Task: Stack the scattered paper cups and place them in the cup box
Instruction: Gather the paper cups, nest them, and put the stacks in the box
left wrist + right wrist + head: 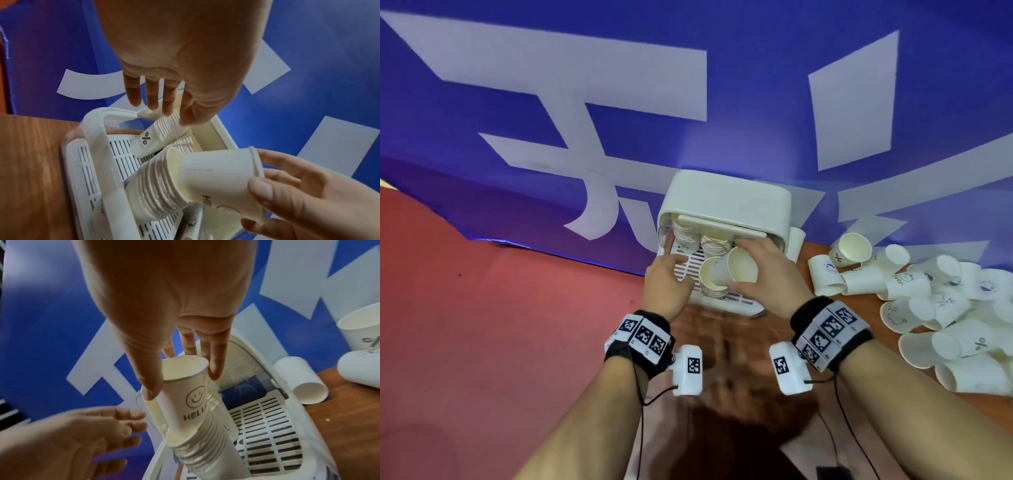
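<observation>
The right hand pinches a white smiley-printed paper cup, its base in the near stack of nested white cups; the left hand hovers beside it with fingers spread.

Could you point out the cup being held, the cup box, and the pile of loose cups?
Held cup [191,394], right wrist view, on its smiley print.
Cup box [726,195], head view, on its cream top.
Pile of loose cups [941,308], head view, on a cup amid the heap.
</observation>
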`<state>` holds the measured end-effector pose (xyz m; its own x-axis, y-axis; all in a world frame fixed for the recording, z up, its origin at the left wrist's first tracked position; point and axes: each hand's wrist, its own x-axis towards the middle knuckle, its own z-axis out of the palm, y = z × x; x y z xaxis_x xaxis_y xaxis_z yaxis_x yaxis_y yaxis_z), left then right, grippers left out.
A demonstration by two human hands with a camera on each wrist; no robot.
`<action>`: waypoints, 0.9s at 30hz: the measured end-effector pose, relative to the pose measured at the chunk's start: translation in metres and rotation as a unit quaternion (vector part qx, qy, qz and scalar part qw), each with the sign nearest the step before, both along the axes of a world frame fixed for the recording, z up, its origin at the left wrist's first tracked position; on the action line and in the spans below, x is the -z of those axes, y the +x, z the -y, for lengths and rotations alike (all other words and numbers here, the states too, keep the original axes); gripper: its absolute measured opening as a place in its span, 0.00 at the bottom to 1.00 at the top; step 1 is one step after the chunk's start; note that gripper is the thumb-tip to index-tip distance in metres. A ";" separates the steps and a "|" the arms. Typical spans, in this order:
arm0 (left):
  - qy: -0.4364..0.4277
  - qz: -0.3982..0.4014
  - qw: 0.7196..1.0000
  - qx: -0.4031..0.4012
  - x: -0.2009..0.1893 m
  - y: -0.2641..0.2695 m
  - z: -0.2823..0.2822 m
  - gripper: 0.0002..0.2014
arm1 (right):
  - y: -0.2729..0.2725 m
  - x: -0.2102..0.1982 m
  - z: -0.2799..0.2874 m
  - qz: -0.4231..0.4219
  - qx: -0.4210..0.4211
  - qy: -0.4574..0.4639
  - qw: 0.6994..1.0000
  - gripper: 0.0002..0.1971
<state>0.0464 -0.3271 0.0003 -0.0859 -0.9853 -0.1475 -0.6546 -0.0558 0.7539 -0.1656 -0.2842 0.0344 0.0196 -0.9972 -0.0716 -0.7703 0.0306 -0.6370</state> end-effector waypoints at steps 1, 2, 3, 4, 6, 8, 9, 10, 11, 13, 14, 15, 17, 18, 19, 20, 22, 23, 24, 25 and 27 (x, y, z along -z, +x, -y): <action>-0.002 -0.006 1.000 -0.007 0.001 0.003 0.001 0.20 | 0.005 0.001 0.002 -0.016 -0.007 0.003 1.000 0.41; -0.001 -0.013 1.000 -0.011 0.001 0.005 0.001 0.19 | 0.010 0.003 0.005 -0.029 -0.013 0.007 0.999 0.41; 0.001 -0.018 1.000 -0.013 0.003 0.008 0.002 0.19 | 0.015 0.005 0.007 -0.041 -0.019 0.011 0.999 0.41; 0.003 -0.022 1.000 -0.014 0.006 0.009 0.003 0.19 | 0.019 0.008 0.009 -0.053 -0.024 0.016 0.998 0.41; 0.009 -0.029 0.999 -0.014 0.010 0.012 0.003 0.19 | 0.026 0.013 0.014 -0.071 -0.030 0.023 0.997 0.42; 0.012 -0.035 0.999 -0.014 0.014 0.014 0.003 0.19 | 0.032 0.019 0.019 -0.090 -0.035 0.029 0.995 0.42; 0.012 -0.038 0.999 -0.015 0.016 0.015 0.004 0.19 | 0.034 0.022 0.022 -0.100 -0.037 0.032 0.994 0.42; 0.011 -0.042 0.999 -0.017 0.017 0.016 0.004 0.19 | 0.036 0.025 0.024 -0.111 -0.040 0.037 0.992 0.43; 0.012 -0.045 0.999 -0.020 0.018 0.018 0.005 0.19 | 0.038 0.028 0.025 -0.123 -0.041 0.044 0.991 0.44; 0.013 -0.046 0.999 -0.023 0.019 0.019 0.006 0.19 | 0.040 0.034 0.028 -0.140 -0.042 0.058 0.988 0.45; 0.013 -0.047 0.998 -0.025 0.020 0.020 0.006 0.19 | 0.041 0.037 0.029 -0.144 -0.042 0.062 0.987 0.45; 0.014 -0.051 0.998 -0.028 0.021 0.021 0.007 0.19 | 0.041 0.040 0.029 -0.143 -0.041 0.067 0.987 0.44; 0.017 -0.060 0.997 -0.035 0.022 0.021 0.008 0.19 | 0.039 0.046 0.031 -0.128 -0.032 0.077 0.988 0.43; 0.018 -0.063 0.997 -0.037 0.023 0.022 0.008 0.19 | 0.039 0.048 0.032 -0.118 -0.025 0.082 0.989 0.44; 0.022 -0.065 0.997 -0.038 0.023 0.022 0.008 0.19 | 0.038 0.049 0.033 -0.108 -0.018 0.087 0.990 0.44; 0.025 -0.065 0.997 -0.038 0.024 0.022 0.007 0.19 | 0.038 0.051 0.033 -0.100 -0.013 0.090 0.991 0.44; 0.030 -0.068 0.996 -0.040 0.025 0.021 0.007 0.19 | 0.038 0.053 0.034 -0.092 -0.009 0.089 0.992 0.43; 0.031 -0.070 0.996 -0.042 0.025 0.021 0.006 0.19 | 0.039 0.054 0.034 -0.090 -0.009 0.087 0.992 0.43; 0.031 -0.068 0.996 -0.042 0.025 0.021 0.006 0.19 | 0.039 0.055 0.034 -0.087 -0.008 0.085 0.993 0.43; 0.031 -0.065 0.997 -0.040 0.024 0.020 0.005 0.19 | 0.039 0.056 0.034 -0.083 -0.006 0.082 0.993 0.43; 0.032 -0.053 0.997 -0.034 0.022 0.019 0.003 0.19 | 0.039 0.058 0.033 -0.076 -0.001 0.080 0.994 0.43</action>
<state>0.0650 -0.3300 -0.0221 -0.0375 -0.9781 -0.2047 -0.5639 -0.1484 0.8124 -0.1270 -0.3171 -0.0231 -0.0009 -0.9729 -0.2312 -0.8571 0.1198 -0.5011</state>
